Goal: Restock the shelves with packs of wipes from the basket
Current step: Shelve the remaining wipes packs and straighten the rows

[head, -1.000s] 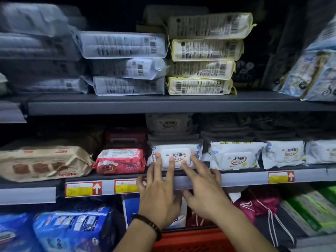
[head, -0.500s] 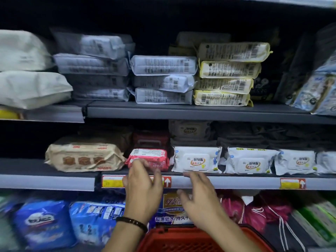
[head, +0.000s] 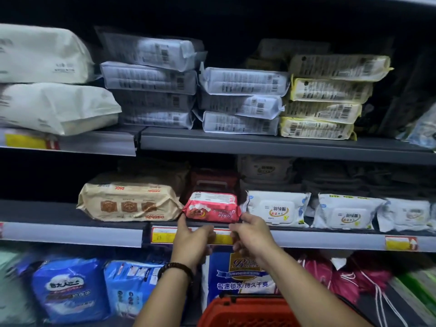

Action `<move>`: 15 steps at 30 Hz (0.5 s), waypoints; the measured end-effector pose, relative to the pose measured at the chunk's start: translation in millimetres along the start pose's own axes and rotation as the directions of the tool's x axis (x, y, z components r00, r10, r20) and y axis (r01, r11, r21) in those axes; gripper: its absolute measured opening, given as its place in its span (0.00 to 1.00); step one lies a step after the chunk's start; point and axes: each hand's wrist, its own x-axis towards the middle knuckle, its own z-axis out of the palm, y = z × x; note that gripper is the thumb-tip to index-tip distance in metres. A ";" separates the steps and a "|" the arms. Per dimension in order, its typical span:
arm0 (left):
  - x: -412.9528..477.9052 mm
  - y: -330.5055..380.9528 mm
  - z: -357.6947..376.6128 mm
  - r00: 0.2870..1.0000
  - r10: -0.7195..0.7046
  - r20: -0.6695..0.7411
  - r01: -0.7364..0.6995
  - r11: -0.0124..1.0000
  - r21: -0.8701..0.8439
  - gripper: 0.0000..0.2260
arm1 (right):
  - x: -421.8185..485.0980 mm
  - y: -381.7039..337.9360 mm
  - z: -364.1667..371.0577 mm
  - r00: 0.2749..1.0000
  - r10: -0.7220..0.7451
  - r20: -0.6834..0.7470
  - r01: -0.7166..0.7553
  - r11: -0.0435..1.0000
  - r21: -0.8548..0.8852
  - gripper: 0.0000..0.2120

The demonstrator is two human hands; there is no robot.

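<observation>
Pink-red wipes pack (head: 212, 207), crinkled wrapper, white top label, print inverted

A left hand (head: 191, 241) and a right hand (head: 252, 234), raised above a red basket (head: 247, 312), each touched a lower corner of a pink pack (head: 212, 207) lying flat at a shelf (head: 70, 232) edge, between a tan pack (head: 129, 201) and a white pack (head: 278, 208).
</observation>
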 end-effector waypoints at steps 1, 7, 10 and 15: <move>0.7 0.3 -0.6 1.000 -0.003 0.015 0.004 1.000 -0.013 0.23 | -0.2 -0.6 1.2 1.000 -0.012 -0.003 0.012 1.000 0.001 0.07; -1.3 10.2 -5.9 0.969 0.234 -0.078 -0.227 0.970 0.089 0.27 | -0.6 -8.5 -3.7 0.951 -0.249 -0.183 0.227 0.965 -0.134 0.03; 3.4 7.4 -8.3 0.956 0.272 -0.110 -0.252 0.952 0.172 0.30 | 3.2 -6.6 -2.1 0.938 -0.293 -0.186 0.266 0.951 -0.158 0.09; 7.4 1.5 -6.3 0.964 0.255 -0.077 -0.246 0.962 0.115 0.34 | 7.8 -1.7 3.4 0.936 -0.298 -0.185 0.273 0.951 -0.147 0.14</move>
